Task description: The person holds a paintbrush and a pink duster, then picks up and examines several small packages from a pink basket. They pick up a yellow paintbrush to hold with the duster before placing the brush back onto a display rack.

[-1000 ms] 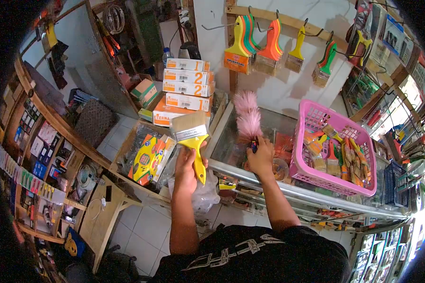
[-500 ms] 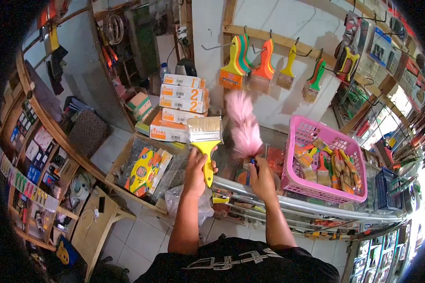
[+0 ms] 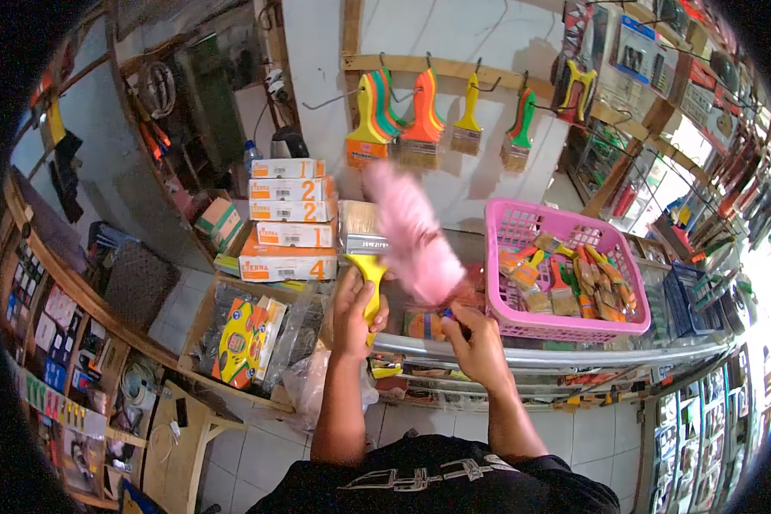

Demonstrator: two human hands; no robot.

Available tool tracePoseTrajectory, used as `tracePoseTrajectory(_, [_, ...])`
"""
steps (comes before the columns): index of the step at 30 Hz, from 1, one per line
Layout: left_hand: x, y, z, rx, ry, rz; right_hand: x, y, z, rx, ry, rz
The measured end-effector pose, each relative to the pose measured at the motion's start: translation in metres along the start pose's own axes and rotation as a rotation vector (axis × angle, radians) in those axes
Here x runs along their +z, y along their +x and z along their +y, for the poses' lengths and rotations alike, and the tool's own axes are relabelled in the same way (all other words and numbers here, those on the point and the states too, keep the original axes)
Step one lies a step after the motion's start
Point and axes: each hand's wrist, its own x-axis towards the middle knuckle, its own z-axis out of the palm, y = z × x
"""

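A wide paintbrush with a yellow handle [image 3: 367, 267] is upright in my left hand [image 3: 352, 313], whose fingers wrap round the handle. My right hand [image 3: 480, 343] grips a pink duster [image 3: 411, 236] by its dark handle. The duster is blurred and leans up to the left, its fluffy edge overlapping the right side of the paintbrush. Just left of the brush stand stacked white and orange boxes [image 3: 289, 234]. To the right of the duster, a pink basket [image 3: 565, 327] holds several paintbrushes.
Several paintbrushes [image 3: 424, 120] hang from hooks on the wall. A carton with a yellow package [image 3: 247, 343] stands at the left of the glass counter [image 3: 437, 347]. A clear plastic bag [image 3: 317, 390] hangs by its front edge. A dark blue basket [image 3: 692, 300] is at the right.
The duster has swung left, from beside the paintbrush to overlapping its edge. The view has shifted, so the wall and boxes appear further left. Both hands keep their holds.
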Motion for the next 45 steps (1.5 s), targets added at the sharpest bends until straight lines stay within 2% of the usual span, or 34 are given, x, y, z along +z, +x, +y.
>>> tracePoseTrajectory(1, [0.005, 0.001, 0.0, 0.002, 0.004, -0.019, -0.006, -0.002, 0.002, 0.027, 0.03, -0.054])
tracePoseTrajectory(2, [0.013, 0.001, 0.001, -0.092, -0.028, 0.151, -0.014, -0.003, 0.0, 0.052, 0.06, -0.109])
tracePoseTrajectory(3, [0.014, 0.002, 0.0, -0.064, -0.037, 0.082, -0.02, -0.002, -0.003, 0.078, 0.092, -0.164])
tracePoseTrajectory(4, [0.014, 0.004, 0.0, -0.035, -0.046, 0.014, -0.02, -0.002, -0.009, 0.134, 0.091, -0.098])
tracePoseTrajectory(5, [0.015, 0.006, 0.0, -0.004, -0.056, -0.053, -0.023, -0.002, -0.011, 0.115, 0.084, -0.124])
tracePoseTrajectory(7, [0.01, 0.01, -0.014, -0.036, -0.021, 0.012, -0.03, -0.001, -0.011, 0.075, 0.073, -0.179])
tracePoseTrajectory(8, [-0.01, 0.016, -0.039, -0.057, 0.028, 0.077, -0.035, -0.004, -0.009, 0.158, 0.108, -0.277])
tracePoseTrajectory(10, [0.028, 0.001, -0.001, -0.161, -0.042, 0.12, -0.034, -0.002, -0.017, 0.24, 0.059, -0.189])
tracePoseTrajectory(11, [0.032, 0.004, 0.002, -0.054, -0.142, -0.084, -0.035, -0.001, -0.023, 0.284, 0.035, -0.145])
tracePoseTrajectory(13, [0.026, 0.008, -0.005, -0.065, -0.096, -0.143, -0.043, 0.0, -0.032, 0.266, 0.049, -0.175])
tracePoseTrajectory(15, [0.031, 0.006, -0.006, -0.126, -0.046, -0.043, -0.052, -0.002, -0.029, 0.17, 0.008, -0.214])
tracePoseTrajectory(16, [0.035, 0.005, -0.005, -0.16, -0.02, 0.006, -0.05, -0.004, -0.026, 0.202, 0.01, -0.146])
tracePoseTrajectory(17, [0.04, 0.008, -0.003, -0.066, -0.073, -0.161, -0.048, -0.006, -0.02, 0.233, 0.01, -0.076])
tracePoseTrajectory(19, [0.052, 0.009, -0.002, -0.042, -0.041, -0.142, -0.052, -0.009, -0.016, 0.225, 0.029, -0.067])
tracePoseTrajectory(21, [0.05, 0.014, -0.024, -0.056, 0.082, 0.055, -0.062, -0.011, -0.015, 0.223, 0.078, -0.141])
tracePoseTrajectory(23, [0.046, 0.015, -0.034, -0.046, 0.135, 0.022, -0.064, -0.009, -0.024, 0.372, 0.142, -0.117])
tracePoseTrajectory(24, [0.053, 0.014, -0.022, -0.026, 0.122, -0.11, -0.065, -0.009, -0.028, 0.481, 0.178, -0.079])
tracePoseTrajectory(25, [0.058, 0.013, -0.017, -0.005, 0.106, -0.242, -0.066, -0.011, -0.024, 0.418, 0.17, -0.092])
tracePoseTrajectory(27, [0.061, 0.013, -0.017, -0.026, 0.086, -0.22, -0.068, -0.012, -0.013, 0.284, 0.154, -0.118])
tracePoseTrajectory(28, [0.064, 0.012, -0.015, -0.043, 0.081, -0.182, -0.073, -0.012, -0.018, 0.408, 0.208, -0.136])
tracePoseTrajectory(31, [0.073, 0.008, -0.005, -0.018, 0.069, -0.184, -0.071, -0.013, -0.009, 0.381, 0.054, 0.097])
tracePoseTrajectory(33, [0.073, 0.008, -0.008, -0.023, 0.03, -0.143, -0.079, -0.018, 0.003, 0.387, 0.126, -0.014])
tracePoseTrajectory(35, [0.058, 0.009, -0.027, -0.072, -0.037, -0.017, -0.086, -0.017, 0.001, 0.469, 0.408, -0.177])
tracePoseTrajectory(36, [0.055, 0.016, -0.018, -0.024, -0.026, -0.254, -0.081, -0.018, 0.005, 0.45, 0.346, -0.092])
tracePoseTrajectory(37, [0.066, 0.011, -0.007, -0.003, 0.047, -0.225, -0.073, -0.019, 0.012, 0.431, 0.283, -0.007])
tracePoseTrajectory(39, [0.061, 0.014, -0.013, 0.003, 0.022, -0.251, -0.068, -0.022, 0.013, 0.378, 0.239, 0.003])
tracePoseTrajectory(40, [0.03, 0.023, -0.055, 0.029, 0.001, -0.228, -0.07, -0.024, 0.008, 0.344, 0.258, -0.073])
tracePoseTrajectory(41, [0.035, 0.02, -0.046, -0.003, -0.004, -0.243, -0.07, -0.024, 0.001, 0.312, 0.279, -0.148])
tracePoseTrajectory(42, [0.041, 0.018, -0.036, -0.035, -0.009, -0.258, -0.071, -0.019, -0.006, 0.27, 0.265, -0.138])
tracePoseTrajectory(45, [0.067, 0.006, -0.005, -0.054, -0.007, -0.234, -0.066, -0.019, -0.009, 0.487, 0.406, 0.057])
